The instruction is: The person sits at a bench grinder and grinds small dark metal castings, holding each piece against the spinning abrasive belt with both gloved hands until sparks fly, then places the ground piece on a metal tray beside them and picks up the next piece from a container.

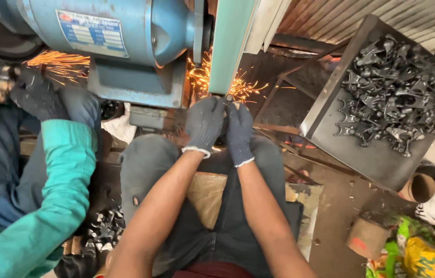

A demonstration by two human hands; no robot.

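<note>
Two gloved hands, left hand and right hand, fingers closed together around a small metal part, press it to a grinder's belt amid sparks. A tray at right holds many dark castings, seemingly unground.

A corrugated metal wall runs along the top right, lit pale, above a dark, grimy floor with rusty bars lying across it. A dark metal tray leans there, piled with black cast metal pieces, and below it stand two cardboard tubes beside crumpled coloured bags. A flattened piece of cardboard lies on the floor near the middle.
</note>
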